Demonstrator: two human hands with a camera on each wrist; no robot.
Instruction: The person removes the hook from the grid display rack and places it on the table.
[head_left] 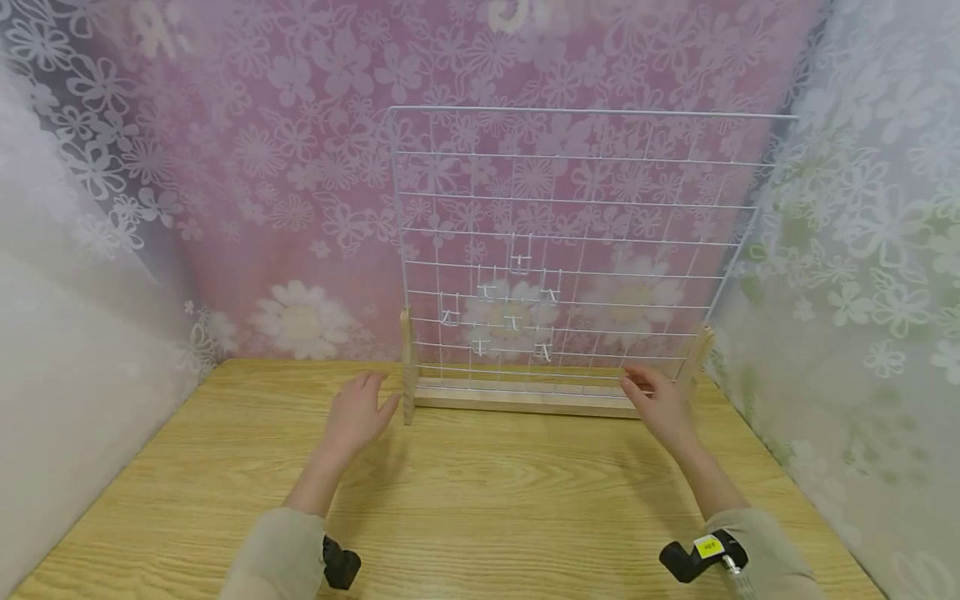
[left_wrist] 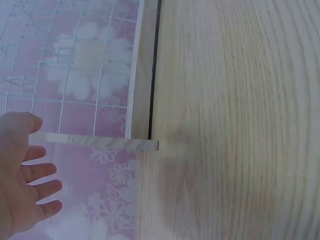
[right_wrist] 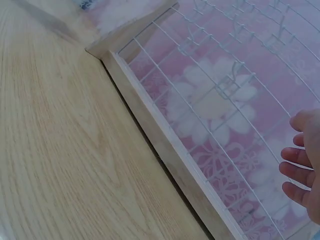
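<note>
A white wire grid panel [head_left: 577,200] stands upright in a wooden base [head_left: 525,402] at the back of the table. Several small wire hooks [head_left: 519,264] hang on its lower middle part. Just left of the left wooden post [head_left: 407,367] is my left hand [head_left: 358,417], its fingers spread and relaxed, holding nothing. My right hand [head_left: 660,410] is in front of the grid's lower right corner, close to the right post [head_left: 701,354]. In the right wrist view the fingers [right_wrist: 296,156] of that hand are loosely bent beside the wires, with nothing in them.
The wood-grain table [head_left: 480,492] extends in front of the base. Behind it hangs a pink flowered backdrop [head_left: 300,192], with pale patterned sheets [head_left: 885,275] along the sides. Each wrist wears a black camera mount [head_left: 341,563].
</note>
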